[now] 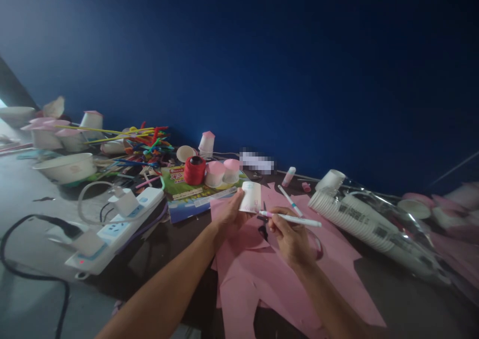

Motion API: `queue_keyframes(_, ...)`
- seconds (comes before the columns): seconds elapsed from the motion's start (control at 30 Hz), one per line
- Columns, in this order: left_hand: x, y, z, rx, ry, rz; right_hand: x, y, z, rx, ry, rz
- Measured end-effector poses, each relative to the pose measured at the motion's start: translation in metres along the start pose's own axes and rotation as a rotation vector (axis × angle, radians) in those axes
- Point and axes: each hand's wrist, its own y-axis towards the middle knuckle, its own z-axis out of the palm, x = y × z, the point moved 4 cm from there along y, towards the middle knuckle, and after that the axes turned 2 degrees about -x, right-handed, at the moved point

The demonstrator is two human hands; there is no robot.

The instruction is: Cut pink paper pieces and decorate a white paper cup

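left hand (229, 215): your fingers grasp the cup (250, 197), steadying it right of the red spool (195, 171).
right hand (292, 239): your fingers pinch the pen (307, 222), angled to bring its tip near the cup's lower edge.

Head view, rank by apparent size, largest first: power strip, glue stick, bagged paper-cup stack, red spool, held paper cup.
1. Bagged paper-cup stack
2. Power strip
3. Red spool and held paper cup: about alike, not ranked
4. Glue stick
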Motion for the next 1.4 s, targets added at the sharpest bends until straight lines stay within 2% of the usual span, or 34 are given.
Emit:
queue_keyframes(0.4,0.001,0.001,0.000,-0.032,-0.019,-0.011,0.004,0.002,0.002,-0.027,0.044,-0.039)
queue_keyframes(0.83,0.002,0.003,-0.005,0.008,-0.001,0.021,0.002,0.000,0.003,-0.040,0.081,0.047)
queue_keyframes(1.03,0.004,0.003,-0.009,-0.027,0.034,-0.061,0.004,0.008,-0.006,-0.139,0.208,-0.039)
queue_keyframes(1.13,0.003,0.002,-0.009,-0.011,0.041,-0.056,0.003,0.010,-0.008,-0.156,0.152,-0.077)
queue_keyframes(1.4,-0.002,0.005,-0.008,-0.060,0.038,0.044,-0.003,0.002,-0.005,-0.032,-0.145,-0.194)
